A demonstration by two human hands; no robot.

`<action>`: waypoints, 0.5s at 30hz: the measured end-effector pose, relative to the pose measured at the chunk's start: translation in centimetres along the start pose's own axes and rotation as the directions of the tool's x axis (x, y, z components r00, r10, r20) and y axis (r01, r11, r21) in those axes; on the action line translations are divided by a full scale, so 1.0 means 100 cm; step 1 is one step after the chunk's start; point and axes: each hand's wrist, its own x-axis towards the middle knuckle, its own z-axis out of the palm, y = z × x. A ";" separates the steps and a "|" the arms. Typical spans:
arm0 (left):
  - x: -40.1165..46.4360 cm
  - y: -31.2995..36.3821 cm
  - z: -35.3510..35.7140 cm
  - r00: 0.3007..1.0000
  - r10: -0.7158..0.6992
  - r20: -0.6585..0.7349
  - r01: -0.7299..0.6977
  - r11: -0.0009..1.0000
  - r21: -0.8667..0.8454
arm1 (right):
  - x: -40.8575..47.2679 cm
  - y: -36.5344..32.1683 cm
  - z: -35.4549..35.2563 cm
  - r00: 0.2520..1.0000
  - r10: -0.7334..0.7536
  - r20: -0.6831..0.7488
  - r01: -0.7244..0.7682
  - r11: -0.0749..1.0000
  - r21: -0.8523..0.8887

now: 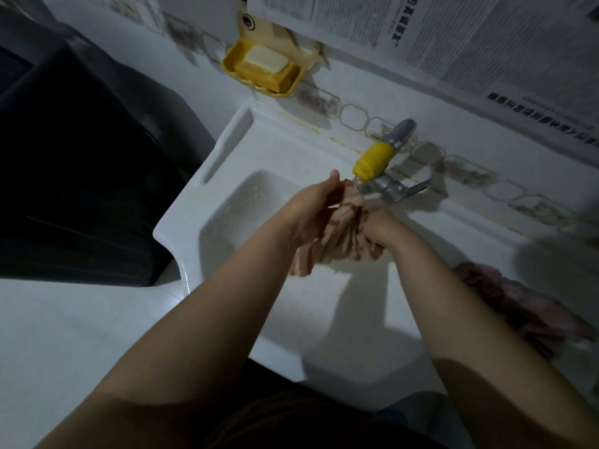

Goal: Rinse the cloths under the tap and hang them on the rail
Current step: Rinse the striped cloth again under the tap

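Both bare forearms reach forward from the bottom of the view, out over the white sink [227,150], converging toward the tap. The left forearm runs up from the lower left; the right forearm comes in from the lower right and bends inward at the wrist.

The left hand [311,212] is turned on edge with its back toward the camera, thumb pointing up toward the spout, and its palm lies against the bunched striped cloth [343,241]. Its fingers are hidden behind the fabric, so whether they curl round the cloth or lie flat against it cannot be told. The right hand [381,225] is bent down at the wrist, its fingers wrapped into the gathered folds, gripping the cloth from the other side. The cloth, pinkish with darker brown stripes, is pressed between the two hands above the basin; its top reaches just beneath the spout and its loose lower end hangs below the left hand.

To the right, a second pink cloth [518,306] lies crumpled on the sink's flat ledge, apart from the hands.

Just beyond the hands, the metal tap [393,186] sticks out from the tiled wall, with a yellow nozzle [372,160] fitted over its spout. Farther back and to the left, a yellow soap dish [262,68] fixed to the wall holds a pale bar of soap [265,58]. Printed newspaper sheets [470,37] cover the wall above.
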 end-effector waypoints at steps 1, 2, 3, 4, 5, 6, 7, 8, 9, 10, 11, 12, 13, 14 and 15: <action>-0.002 0.005 -0.006 0.999 -0.013 0.052 0.012 1.000 0.010 | -0.002 0.003 -0.003 0.992 0.094 0.079 -0.092 0.995 -0.039; -0.004 0.008 -0.013 0.995 -0.032 0.099 0.026 0.998 0.054 | -0.004 0.005 -0.006 0.980 0.166 0.109 -0.159 0.985 -0.074; -0.006 0.010 -0.018 0.988 -0.055 0.145 0.038 0.992 0.117 | -0.006 0.006 -0.009 0.974 0.205 0.098 -0.192 0.973 -0.130; -0.005 0.010 -0.022 0.981 -0.082 0.178 0.049 0.982 0.182 | -0.005 0.007 -0.014 0.979 0.198 0.051 -0.184 0.961 -0.206; -0.006 0.010 -0.024 0.974 -0.111 0.196 0.061 0.967 0.246 | -0.005 0.009 -0.017 0.986 0.163 -0.041 -0.168 0.945 -0.279; -0.006 0.011 -0.023 0.969 -0.132 0.209 0.064 0.950 0.304 | -0.006 0.011 -0.019 0.985 0.097 -0.146 -0.136 0.948 -0.288; -0.006 0.013 -0.022 0.963 -0.153 0.223 0.069 0.935 0.347 | -0.009 0.011 -0.020 0.977 0.031 -0.209 -0.079 0.971 -0.226; -0.004 0.014 -0.020 0.955 -0.173 0.240 0.073 0.924 0.377 | -0.011 0.010 -0.020 0.970 -0.038 -0.240 0.010 0.993 -0.115; -0.002 0.016 -0.018 0.947 -0.193 0.258 0.080 0.916 0.393 | -0.012 0.010 -0.018 0.967 -0.108 -0.231 0.110 0.994 -0.005; 0.000 0.018 -0.016 0.938 -0.215 0.273 0.094 0.913 0.398 | -0.016 0.010 -0.015 0.967 -0.151 -0.204 0.173 0.981 0.093; 0.001 0.021 -0.014 0.927 -0.237 0.289 0.109 0.912 0.396 | -0.020 0.014 -0.012 0.967 -0.175 -0.185 0.204 0.966 0.155; 0.002 0.024 -0.012 0.915 -0.257 0.311 0.125 0.914 0.387 | -0.021 0.017 -0.009 0.959 -0.210 -0.192 0.246 0.951 0.186; 0.002 0.027 -0.011 0.898 -0.276 0.342 0.143 0.920 0.366 | -0.024 0.018 -0.007 0.946 -0.246 -0.213 0.293 0.929 0.226; 0.002 0.031 -0.011 0.879 -0.288 0.379 0.161 0.929 0.333 | -0.025 0.019 -0.007 0.938 -0.265 -0.222 0.323 0.900 0.292; 0.002 0.034 -0.012 0.866 -0.288 0.409 0.169 0.938 0.303 | -0.026 0.019 -0.006 0.933 -0.291 -0.210 0.352 0.859 0.372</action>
